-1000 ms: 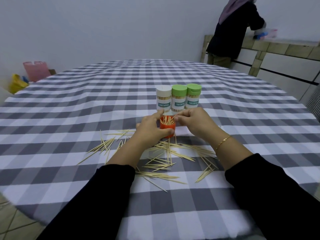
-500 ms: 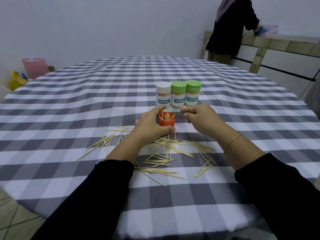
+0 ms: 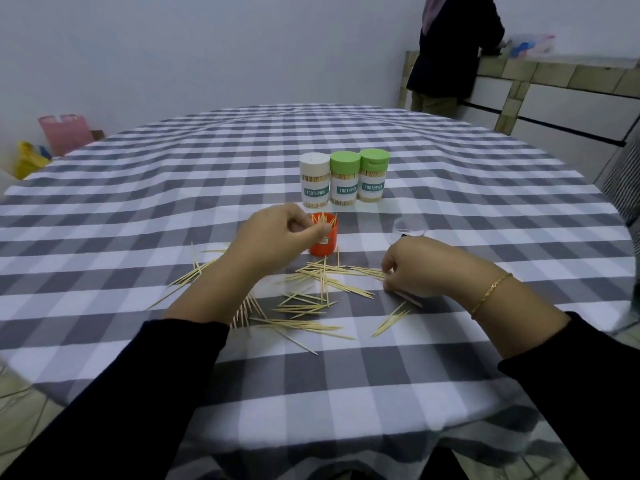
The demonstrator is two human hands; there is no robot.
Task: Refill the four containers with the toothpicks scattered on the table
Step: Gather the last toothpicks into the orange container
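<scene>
Toothpicks (image 3: 322, 289) lie scattered on the checked tablecloth (image 3: 346, 393) in front of an open orange container (image 3: 323, 237), which already has a bundle standing in it with points up. Behind it stand three capped, filled containers in a row: one with a white lid (image 3: 314, 180) and two with green lids (image 3: 344, 178) (image 3: 373, 174). A clear piece, perhaps the orange container's own body or cover, lies on the cloth to the right (image 3: 408, 227). The left hand (image 3: 277, 240) curls round the orange container's near side, thumb at the rim, steadying it. The right hand (image 3: 415, 268) is down on the right edge of the pile, fingers bent and apparently pinching a few sticks, though exactly what it holds is hard to tell. The main risk looks like the small orange container tipping: it is light, its contents stand tall above the rim, and a nudge from the left thumb or an incoming bundle could spill it. Sticks fed in crosswise could jam against those already standing, and thin ones lying flat on cloth may slip out of the pinch.
</scene>
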